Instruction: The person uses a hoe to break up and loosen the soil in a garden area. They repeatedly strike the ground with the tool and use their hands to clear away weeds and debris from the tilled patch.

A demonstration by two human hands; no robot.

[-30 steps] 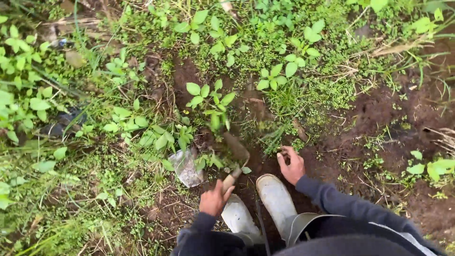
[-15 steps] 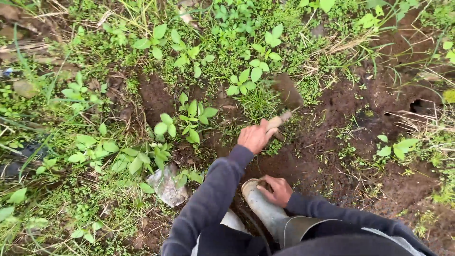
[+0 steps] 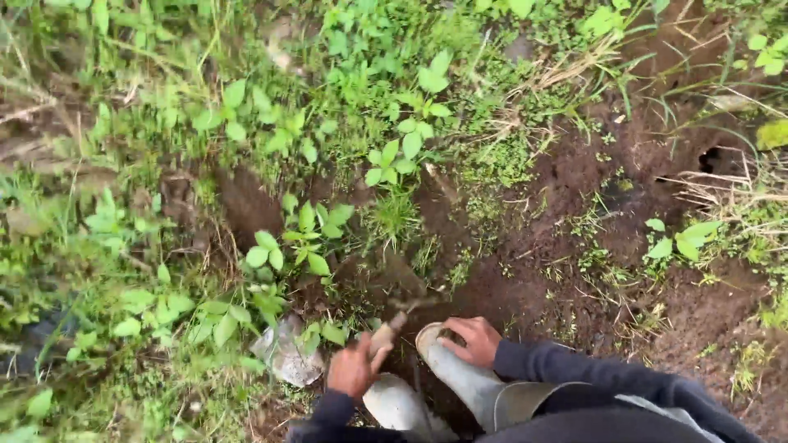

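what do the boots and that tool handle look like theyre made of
Boots: probably rubber, going by the smooth, seamless pale grey shell with a dull sheen and mud smears. Tool handle in the left hand: looks like bare wood, tan and matte, but it is blurred, so uncertain.

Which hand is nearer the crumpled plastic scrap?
Left. The left hand, gripping a tool handle, is just right of the plastic scrap. The right hand rests on a boot toe, farther right.

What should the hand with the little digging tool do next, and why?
Probably press the digging tool down into the bare soil just ahead of the grey boots. The left hand grips its handle, blade toward the dirt, and the right hand rests on a boot.
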